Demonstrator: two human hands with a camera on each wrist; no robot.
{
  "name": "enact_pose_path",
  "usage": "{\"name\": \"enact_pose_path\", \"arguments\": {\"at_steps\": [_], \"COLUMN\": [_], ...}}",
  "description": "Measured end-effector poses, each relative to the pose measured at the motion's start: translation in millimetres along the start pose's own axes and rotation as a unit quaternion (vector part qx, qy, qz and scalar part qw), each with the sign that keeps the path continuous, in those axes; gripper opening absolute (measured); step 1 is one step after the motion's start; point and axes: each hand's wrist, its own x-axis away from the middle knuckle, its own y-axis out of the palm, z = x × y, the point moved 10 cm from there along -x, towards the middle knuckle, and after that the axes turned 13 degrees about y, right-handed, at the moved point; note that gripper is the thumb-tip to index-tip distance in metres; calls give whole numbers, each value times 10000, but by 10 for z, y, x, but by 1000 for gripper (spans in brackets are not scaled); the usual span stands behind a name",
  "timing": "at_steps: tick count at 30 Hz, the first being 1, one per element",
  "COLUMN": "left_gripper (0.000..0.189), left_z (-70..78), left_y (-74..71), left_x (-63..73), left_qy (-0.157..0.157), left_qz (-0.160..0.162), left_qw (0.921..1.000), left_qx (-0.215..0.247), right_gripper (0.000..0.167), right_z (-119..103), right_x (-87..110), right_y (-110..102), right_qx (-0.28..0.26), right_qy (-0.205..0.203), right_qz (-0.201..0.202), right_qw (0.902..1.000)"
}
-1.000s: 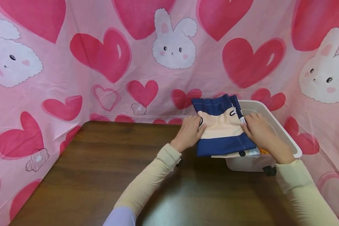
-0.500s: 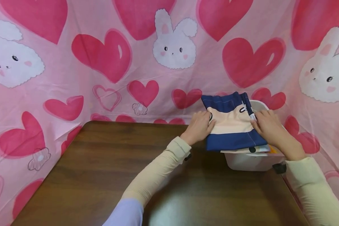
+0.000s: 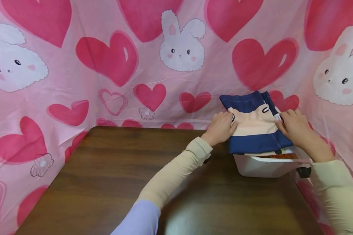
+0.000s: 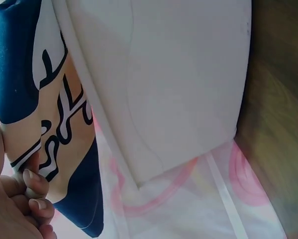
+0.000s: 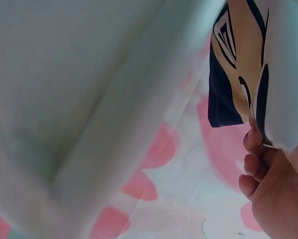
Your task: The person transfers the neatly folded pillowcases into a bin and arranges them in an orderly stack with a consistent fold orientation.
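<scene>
A folded navy-and-peach cloth [image 3: 254, 125] with dark lettering is held up above a white plastic bin [image 3: 260, 168] at the table's right. My left hand [image 3: 220, 127] pinches its left edge, thumb on top. At the opposite edge my right hand [image 3: 295, 129] grips it the same way. In the left wrist view, fingers [image 4: 37, 184] curl under the cloth [image 4: 64, 129] beside the bin's wall [image 4: 183, 89]. The right wrist view has the thumb and fingers [image 5: 253, 142] pinching a white-and-navy edge. Most of the bin's opening is hidden behind the cloth.
Something orange [image 3: 285, 156] shows inside the bin below the cloth. The brown wooden table [image 3: 120, 176] stretches left of the bin. A pink curtain [image 3: 120, 107] with hearts and rabbits hangs behind the table and along its sides.
Both hands have carried the cloth rightward and a little away from me, further over the bin. Their hold on its two edges looks the same. More of the bin's front now shows.
</scene>
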Motion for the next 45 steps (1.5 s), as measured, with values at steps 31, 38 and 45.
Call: {"name": "enact_pose_path", "arguments": {"at_steps": [31,38,45], "left_gripper": [28,28,29], "left_z": [364,381,361], "left_y": [339,379,436], "left_x": [-483,-481,-504], "left_qy": [41,25,13], "left_qz": [-58,-50,4], "left_qw": [9997,9998,9997], "left_qx": [-219,-192,-254], "right_gripper": [30,28,27], "right_z": [534,543,605], "right_x": [-13,-13,-69], "right_y": [15,54,114], "right_qx": [567,612,651], "right_qy": [102,-19,44], "right_qz": [-148,-99,-350], "right_qw": [9982,9981,9973]}}
